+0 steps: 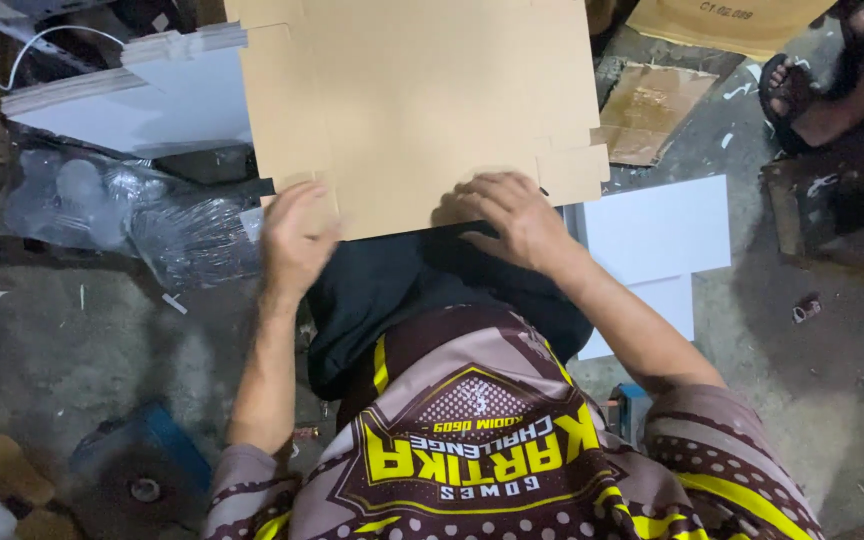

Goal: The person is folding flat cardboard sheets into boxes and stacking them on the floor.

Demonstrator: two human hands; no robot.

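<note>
A large flat brown cardboard sheet [422,90] with cut flaps lies across my lap, reaching away from me. My left hand [295,240] presses on its near left corner, fingers curled over the edge. My right hand [514,215] rests on the near edge further right, fingers spread flat on the board beside a small side flap [574,172]. Under the sheet show my dark trousers [402,290] and a patterned brown and yellow shirt.
A stack of white flat boards [132,95] lies at the upper left, clear plastic bags [142,215] below it. White sheets [657,235] lie on the floor at the right. Another person's sandalled foot [822,90] is at the upper right, near more cardboard [652,110].
</note>
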